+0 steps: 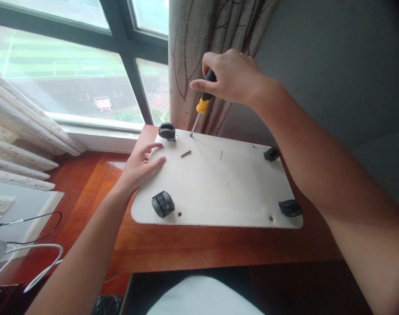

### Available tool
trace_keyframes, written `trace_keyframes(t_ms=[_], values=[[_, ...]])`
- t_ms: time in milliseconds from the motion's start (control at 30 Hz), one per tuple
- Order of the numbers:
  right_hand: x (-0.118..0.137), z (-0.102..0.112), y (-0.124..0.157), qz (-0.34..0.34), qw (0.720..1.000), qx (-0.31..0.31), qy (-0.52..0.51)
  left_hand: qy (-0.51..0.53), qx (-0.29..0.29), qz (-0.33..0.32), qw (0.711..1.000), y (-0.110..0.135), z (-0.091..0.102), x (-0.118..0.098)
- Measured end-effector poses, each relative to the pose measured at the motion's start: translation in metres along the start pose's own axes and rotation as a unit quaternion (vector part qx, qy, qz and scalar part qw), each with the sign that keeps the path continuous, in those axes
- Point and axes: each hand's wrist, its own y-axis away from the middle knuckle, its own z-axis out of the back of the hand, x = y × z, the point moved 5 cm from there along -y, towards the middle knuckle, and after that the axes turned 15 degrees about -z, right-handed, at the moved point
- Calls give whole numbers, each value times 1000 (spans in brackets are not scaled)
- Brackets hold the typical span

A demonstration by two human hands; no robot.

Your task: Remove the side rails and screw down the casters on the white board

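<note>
A white board [219, 188] lies flat on a wooden table [192, 249], with black caster wheels near its corners: one at the far left [167, 131], one at the near left [163, 204], two on the right [290, 208]. My right hand [228, 76] is closed round a yellow and black screwdriver [204, 98], whose tip stands on a screw at the board's far edge. My left hand [142, 164] rests flat and open on the board's left edge. A loose screw [185, 153] lies on the board near my left fingers.
A patterned curtain [215, 48] hangs behind the table beside a large window [74, 65]. White and black cables [32, 258] and a wall socket [1, 204] are at the lower left. A grey wall stands on the right.
</note>
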Motion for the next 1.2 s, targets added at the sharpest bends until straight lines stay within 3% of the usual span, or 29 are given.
trace_keyframes(t_ms=[133,200,333,400,500,567,700,767,867,967,1067,1200], values=[[3,-1,3,69,990,80,-89,5,0,6,1000,1,0,0],[4,1,4,79,992,50,-86,-1,-5,6,1000,1,0,-1],[0,1,3,17,1000,-24,-1,-7,-5,4,1000,1,0,-2],[-1,-1,3,13,1000,2,-9,-12,-2,4,1000,1,0,-3],[3,-3,7,83,994,46,-61,-24,-4,0,1000,1,0,-4],[3,-2,8,96,993,23,-63,-28,-2,0,1000,1,1,-4],[-2,-1,5,16,999,-34,11,-30,1,3,1000,1,1,-3],[-5,-2,4,12,1000,4,4,-27,2,2,1000,1,1,-3],[-4,-3,7,71,993,62,-65,-24,0,0,1000,0,1,-3],[-2,-1,9,105,991,15,-81,-11,-1,1,1000,0,0,-3],[0,-3,7,62,997,-48,-24,13,5,3,1000,1,-1,-2],[3,-6,5,51,998,-24,-14,8,0,1,1000,1,-1,-1]])
